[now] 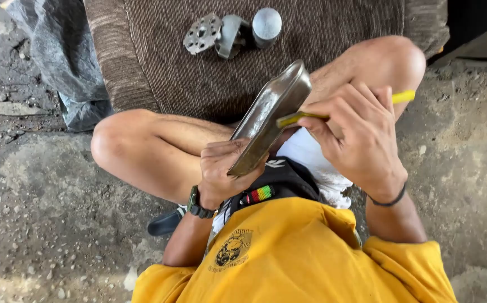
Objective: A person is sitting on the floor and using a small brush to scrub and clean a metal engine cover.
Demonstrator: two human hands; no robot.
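My left hand (221, 171) grips the near end of a curved grey metal cover (270, 112), held tilted over my lap. My right hand (355, 134) is closed around a thin yellow tool (403, 96), whose tip rests against the inner face of the cover. I sit cross-legged, bare knees to either side, in a yellow shirt.
Beyond my knees on a brown ribbed mat (322, 39) lie a perforated round metal disc (202, 33), a grey metal bracket (233, 35) and a short grey metal cylinder (267, 25). A crumpled grey plastic sheet (63, 56) lies at the upper left on rough, pebbly concrete ground (47, 213).
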